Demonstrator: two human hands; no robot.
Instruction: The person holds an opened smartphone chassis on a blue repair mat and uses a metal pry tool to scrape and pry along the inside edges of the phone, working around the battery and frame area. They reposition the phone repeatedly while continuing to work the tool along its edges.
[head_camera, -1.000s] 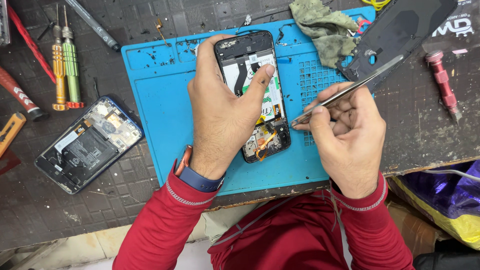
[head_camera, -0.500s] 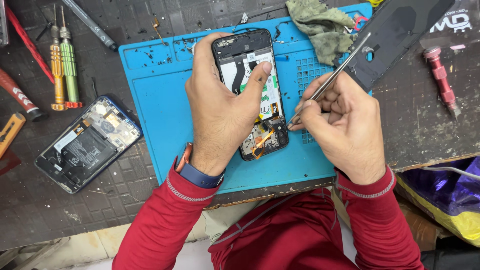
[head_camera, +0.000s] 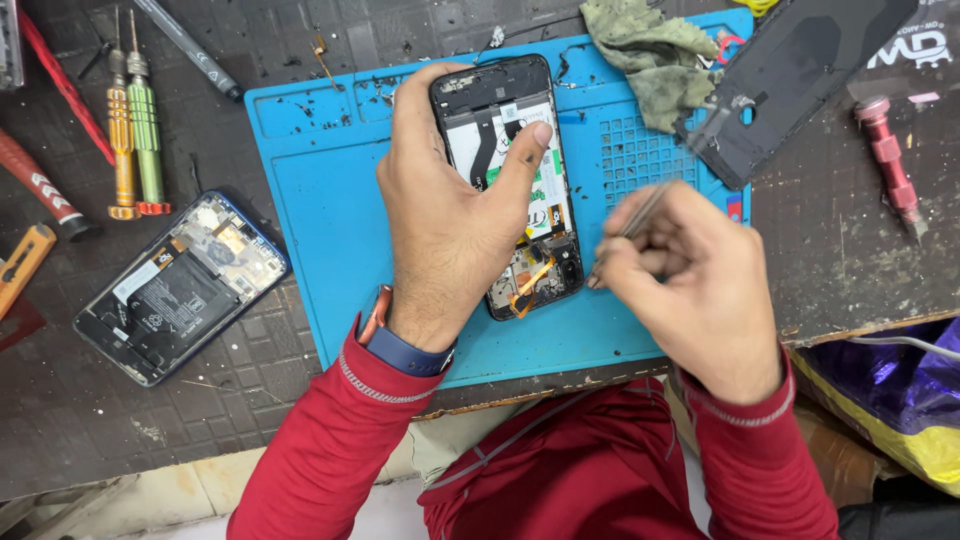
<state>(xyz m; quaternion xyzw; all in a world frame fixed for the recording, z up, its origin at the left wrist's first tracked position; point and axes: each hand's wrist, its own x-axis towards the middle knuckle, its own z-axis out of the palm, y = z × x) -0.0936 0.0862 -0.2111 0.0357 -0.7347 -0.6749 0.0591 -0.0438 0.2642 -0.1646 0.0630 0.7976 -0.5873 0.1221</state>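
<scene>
An opened black phone (head_camera: 515, 180) with bare circuit boards and an orange flex cable lies on a blue repair mat (head_camera: 320, 220). My left hand (head_camera: 450, 215) lies across the phone and pins it down, thumb pressed near its upper middle. My right hand (head_camera: 690, 275) grips metal tweezers (head_camera: 650, 205), blurred by motion. Their tip is just right of the phone's lower end, and I cannot tell whether it touches the phone. Both arms wear red sleeves, and a watch with a blue band sits on the left wrist.
A second opened phone (head_camera: 180, 285) lies left of the mat. Yellow and green screwdrivers (head_camera: 135, 125) and red tools lie at the far left. A grey-green rag (head_camera: 650, 60), a black back cover (head_camera: 800, 80) and a red screwdriver (head_camera: 890, 160) sit at the upper right.
My right hand has swung the tweezers from a low slant to a steeper one and moved slightly right. My left hand keeps its hold on the phone.
</scene>
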